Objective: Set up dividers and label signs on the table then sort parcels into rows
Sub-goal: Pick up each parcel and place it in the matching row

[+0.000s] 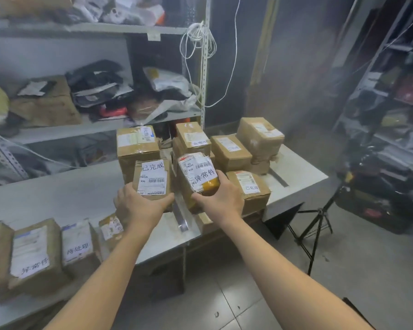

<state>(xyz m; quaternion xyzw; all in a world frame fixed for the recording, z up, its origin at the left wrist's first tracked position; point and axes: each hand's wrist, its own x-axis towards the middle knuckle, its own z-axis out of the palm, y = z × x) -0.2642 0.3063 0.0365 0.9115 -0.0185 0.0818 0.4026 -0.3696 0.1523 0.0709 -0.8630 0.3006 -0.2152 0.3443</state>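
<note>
**Both hands on parcels at the middle of the table**

The left hand (138,206) grips a brown box (152,179) from its near side. The thumb lies along the box's lower right edge and the fingers curl round its left side, so their tips are hidden. The box stands on the table (69,194), and its white label faces the camera with the handwritten words 已完成 at the top.

The right hand (221,198) holds a taped parcel (198,175) just beside that box. The thumb presses against the parcel's lower left face and the fingers wrap round the right side. The parcel is tilted back, and its label reads 异常件. Whether its base touches the table cannot be told.

A metal strip (180,217) lies flat on the table between the two wrists and runs toward the near edge.

Behind the held parcels stands a cluster of cardboard boxes: a tall box (136,146) at the back left, a narrow box (193,136) and a flat box (229,148) in the middle, and a wrapped box (260,134) at the far right. A low box (250,186) sits just right of the right hand, also marked 已完成.

Along the near left edge is a row of boxes. One large box (34,253) is marked 异常件, and a smaller box (78,244) next to it is marked 待处理.

A metal shelf (81,129) loaded with bags stands behind the table. A white cord (200,39) hangs from its post. A black tripod (315,225) stands on the floor to the right.
</note>
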